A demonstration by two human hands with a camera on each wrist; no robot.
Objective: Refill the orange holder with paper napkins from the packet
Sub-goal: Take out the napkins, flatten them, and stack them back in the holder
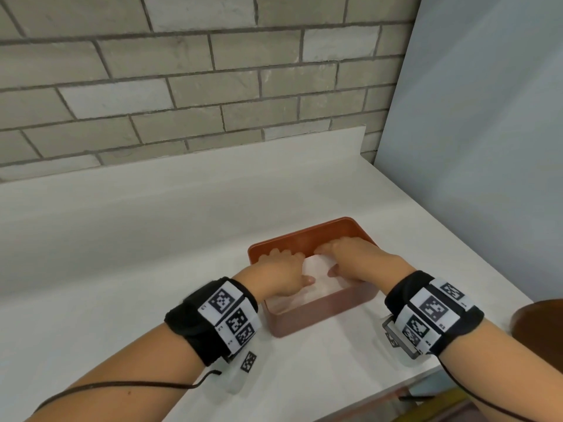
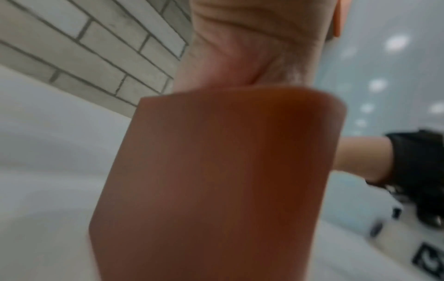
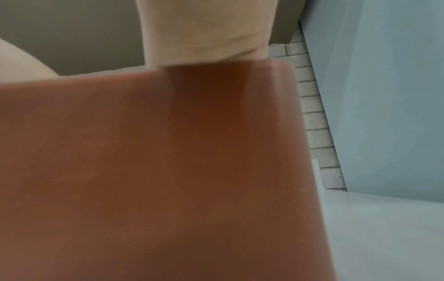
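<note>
The orange holder [image 1: 320,315] stands on the white counter [image 1: 122,239], to the right of its middle. A stack of white paper napkins [image 1: 316,281] lies inside it. Both hands reach into the holder from the near side. My left hand [image 1: 283,269] has its thumb on top of the napkins and its fingers bent down over their far edge. My right hand [image 1: 356,257] holds the stack's right side the same way. Both wrist views are blurred and mostly filled by the holder's outer wall [image 2: 228,171] [image 3: 168,171]. The packet is not in view.
A grey brick wall [image 1: 182,86] runs behind the counter, and a pale blue panel [image 1: 487,147] closes off its right side. A dark brown rounded object [image 1: 539,324] shows at the right edge. The counter's front edge runs just below my right wrist.
</note>
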